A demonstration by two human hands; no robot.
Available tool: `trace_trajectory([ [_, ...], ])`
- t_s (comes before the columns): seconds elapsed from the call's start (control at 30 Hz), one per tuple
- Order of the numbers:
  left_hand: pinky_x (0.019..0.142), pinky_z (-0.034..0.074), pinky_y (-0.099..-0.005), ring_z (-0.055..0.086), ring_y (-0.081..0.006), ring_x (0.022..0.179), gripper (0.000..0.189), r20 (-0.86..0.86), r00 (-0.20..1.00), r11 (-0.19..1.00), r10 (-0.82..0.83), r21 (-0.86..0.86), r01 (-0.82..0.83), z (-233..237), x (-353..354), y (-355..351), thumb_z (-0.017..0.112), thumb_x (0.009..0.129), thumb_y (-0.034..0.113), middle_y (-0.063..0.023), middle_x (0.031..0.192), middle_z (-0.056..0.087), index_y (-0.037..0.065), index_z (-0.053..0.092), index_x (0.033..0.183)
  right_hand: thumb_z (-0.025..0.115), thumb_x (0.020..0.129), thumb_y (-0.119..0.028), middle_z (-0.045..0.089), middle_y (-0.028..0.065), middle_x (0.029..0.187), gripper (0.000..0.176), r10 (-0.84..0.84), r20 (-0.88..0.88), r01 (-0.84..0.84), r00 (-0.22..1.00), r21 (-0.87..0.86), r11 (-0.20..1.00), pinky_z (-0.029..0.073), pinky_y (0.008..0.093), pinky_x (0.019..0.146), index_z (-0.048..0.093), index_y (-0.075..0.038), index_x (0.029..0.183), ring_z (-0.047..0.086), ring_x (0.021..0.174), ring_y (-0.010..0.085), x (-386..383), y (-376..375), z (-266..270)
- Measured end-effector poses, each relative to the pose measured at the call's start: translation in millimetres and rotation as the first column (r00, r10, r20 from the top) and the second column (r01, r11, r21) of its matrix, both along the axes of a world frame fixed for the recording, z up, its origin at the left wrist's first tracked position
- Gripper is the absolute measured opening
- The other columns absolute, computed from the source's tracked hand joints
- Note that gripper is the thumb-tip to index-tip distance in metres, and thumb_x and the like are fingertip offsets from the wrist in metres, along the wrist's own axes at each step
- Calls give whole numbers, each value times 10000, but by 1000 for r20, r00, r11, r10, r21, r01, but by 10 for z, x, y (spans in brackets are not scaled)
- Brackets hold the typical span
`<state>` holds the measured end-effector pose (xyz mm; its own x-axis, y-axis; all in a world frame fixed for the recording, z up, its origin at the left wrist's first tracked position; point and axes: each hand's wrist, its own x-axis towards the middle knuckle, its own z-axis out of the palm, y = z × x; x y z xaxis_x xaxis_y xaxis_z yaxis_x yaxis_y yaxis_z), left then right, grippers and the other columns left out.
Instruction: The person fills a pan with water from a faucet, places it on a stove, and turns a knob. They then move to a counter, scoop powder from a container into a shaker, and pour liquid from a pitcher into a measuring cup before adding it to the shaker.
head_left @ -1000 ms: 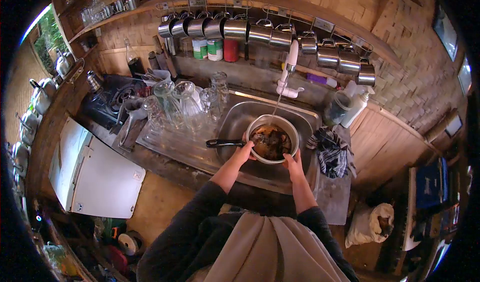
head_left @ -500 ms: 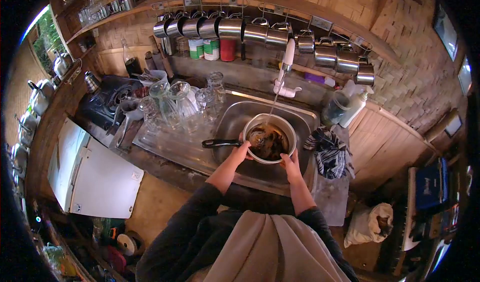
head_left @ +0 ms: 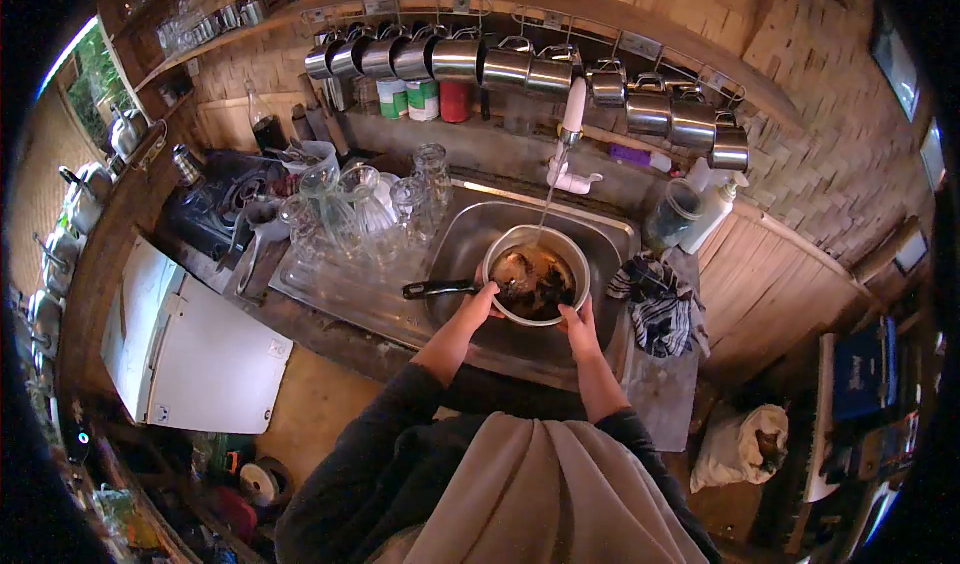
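Observation:
A metal saucepan [head_left: 507, 245] with a black handle [head_left: 438, 289] is held over the sink basin [head_left: 462, 249]. Inside it lies murky brown liquid [head_left: 545, 274] with dark patches and pale foam. A thin stream of water runs from the white tap [head_left: 568, 176] into the pan. My left hand [head_left: 481, 306] grips the rim close to the handle, its thumb on top. On the opposite near side, my right hand [head_left: 578, 330] clasps the rim, also thumb up. The fingers under the pan are partly hidden.
Glass jugs and glasses [head_left: 365, 209] crowd the drainboard at left. A striped cloth [head_left: 660, 304] lies right of the basin, near a pump bottle [head_left: 715, 214] and a dark container [head_left: 673, 214]. Steel mugs [head_left: 508, 67] hang above the tap. A stove [head_left: 215, 199] stands far left.
The pan and both hands have barely shifted. The liquid's surface pattern has swirled, with the pale foam spreading on the left. Water keeps running into the pan.

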<state>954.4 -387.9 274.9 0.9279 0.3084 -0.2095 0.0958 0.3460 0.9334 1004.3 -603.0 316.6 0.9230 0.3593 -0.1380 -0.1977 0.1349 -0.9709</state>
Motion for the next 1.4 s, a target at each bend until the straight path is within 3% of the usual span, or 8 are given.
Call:
trace_trajectory([
  [0.2, 511, 558, -349, 597, -269, 735, 624, -9, 1000, 999, -10, -33, 9, 78, -36, -22, 453, 781, 176, -153, 1070, 479, 252, 228, 1358, 565, 814, -123, 507, 0, 873, 606, 13, -15, -13, 1000, -12, 1000, 366, 234, 550, 273, -154, 1344, 449, 673, 84, 30, -28, -51],
  [0.27, 582, 583, -421, 594, -336, 828, 442, -50, 997, 998, 61, -29, -63, 55, -43, -26, 502, 835, 235, -178, 1014, 489, -48, 395, 1157, 565, 813, -123, 508, -2, 870, 604, 3, -5, -3, 1000, -14, 1000, 368, 235, 551, 276, -153, 1343, 450, 673, 83, 28, -22, -62],
  [0.43, 594, 584, -417, 592, -339, 841, 496, -57, 996, 997, 71, 16, -70, 202, -72, -74, 497, 851, 276, -184, 1085, 471, -42, 368, 1210, 582, 802, -181, 523, -2, 891, 559, -2, 39, 2, 999, -21, 1000, 408, 214, 591, 343, -180, 1307, 474, 686, 70, 46, -30, -120],
  [0.8, 622, 587, -425, 559, -341, 946, 522, 20, 1000, 1000, 19, 1, -19, 180, -75, -75, 472, 848, 251, -193, 1192, 412, 8, 316, 1283, 562, 805, -113, 478, -17, 773, 501, -14, -6, 14, 1000, 51, 999, 327, 204, 492, 369, -175, 1263, 412, 563, 55, 28, -21, -75],
  [1.0, 610, 589, -423, 553, -349, 960, 531, -36, 999, 999, 26, -20, -27, 131, -54, -52, 470, 833, 201, -191, 1206, 412, 46, 293, 1309, 572, 804, -94, 533, -5, 862, 614, -16, -48, 17, 999, 23, 1000, 380, 240, 546, 291, -156, 1346, 480, 669, 89, 18, -33, -39],
  [1.2, 585, 585, -436, 552, -368, 950, 580, -4, 1000, 999, -14, -50, 14, 160, -57, -54, 462, 830, 169, -189, 1244, 374, 142, 226, 1359, 568, 799, -88, 524, -2, 855, 613, -31, -58, 30, 998, -22, 999, 374, 238, 542, 288, -152, 1340, 472, 664, 88, 12, -28, 12],
  [1.3, 533, 562, -344, 577, -289, 840, 559, 31, 999, 1000, -13, 4, 13, 74, -34, -36, 419, 833, 201, -165, 1149, 428, 224, 221, 1356, 568, 797, -92, 519, -3, 845, 606, -26, -57, 27, 998, 10, 1000, 367, 235, 532, 291, -150, 1334, 465, 650, 85, 11, -18, 1],
  [1.4, 593, 585, -426, 562, -367, 925, 579, 32, 999, 999, -38, 28, 37, 77, -34, -13, 439, 836, 165, -189, 1235, 377, 179, 202, 1364, 569, 799, -104, 519, -2, 842, 598, -19, -40, 20, 999, 23, 1000, 366, 235, 530, 297, -148, 1329, 463, 647, 84, 13, -20, -14],
])
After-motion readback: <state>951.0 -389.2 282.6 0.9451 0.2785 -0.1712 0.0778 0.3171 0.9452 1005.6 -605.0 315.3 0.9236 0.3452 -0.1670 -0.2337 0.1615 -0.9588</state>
